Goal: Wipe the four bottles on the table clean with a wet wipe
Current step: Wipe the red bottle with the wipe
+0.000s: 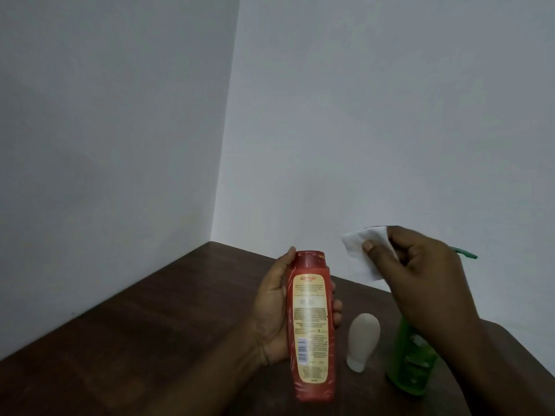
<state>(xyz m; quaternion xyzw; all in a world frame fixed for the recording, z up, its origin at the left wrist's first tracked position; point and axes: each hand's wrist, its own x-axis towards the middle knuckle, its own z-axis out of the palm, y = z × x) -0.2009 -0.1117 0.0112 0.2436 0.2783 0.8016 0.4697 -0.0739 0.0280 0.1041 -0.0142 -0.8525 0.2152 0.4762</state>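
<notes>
My left hand (270, 310) grips the red bottle (310, 325), thumb along its left side and fingers curled round its right. I hold it cap up over the dark wooden table (150, 325), with the back label facing me. My right hand (420, 274) pinches the white wet wipe (360, 250) between thumb and fingers, beside the cap but apart from it. Near the table's right edge stand a small white bottle (362, 340) and a green bottle (411, 364), which my arm partly hides.
</notes>
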